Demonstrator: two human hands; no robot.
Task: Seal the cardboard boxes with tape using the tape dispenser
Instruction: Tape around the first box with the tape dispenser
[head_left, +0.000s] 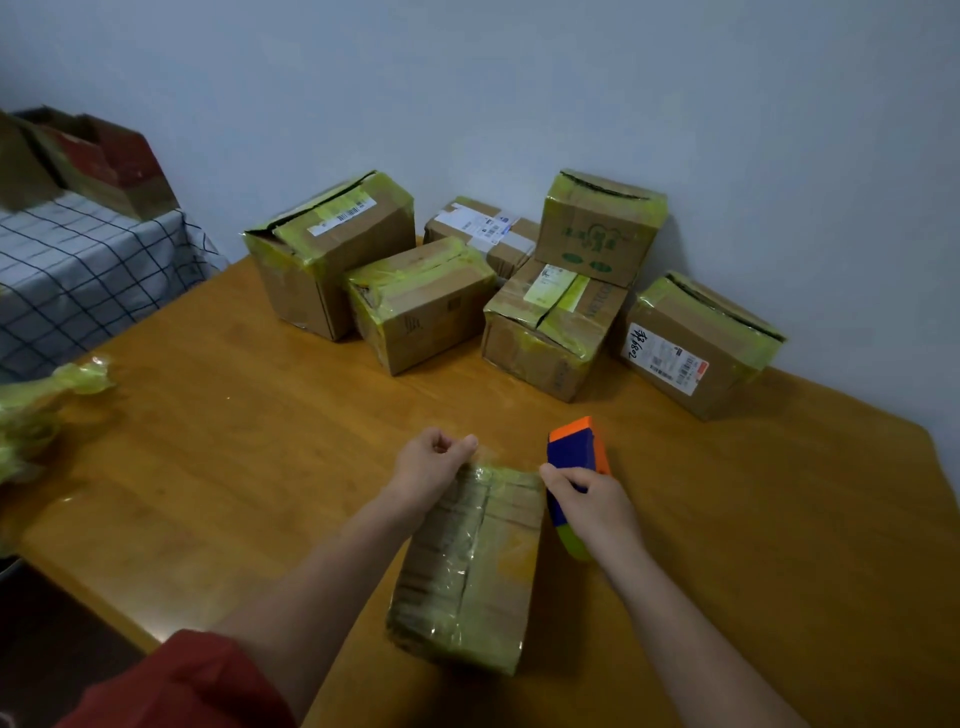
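While the wooden table carried a cluster of taped cardboard boxes against the wall, a smaller cardboard box, wrapped in yellow-green tape, lay near the front edge between both forearms. A wad of crumpled tape sat at the table's left side. The left hand was curled at the smaller box's far left corner, thumb against forefinger, pinching the tape end. The right hand had its fingers clamped round the blue-and-orange tape dispenser at the far right corner.

Left hand pinching, right hand gripping
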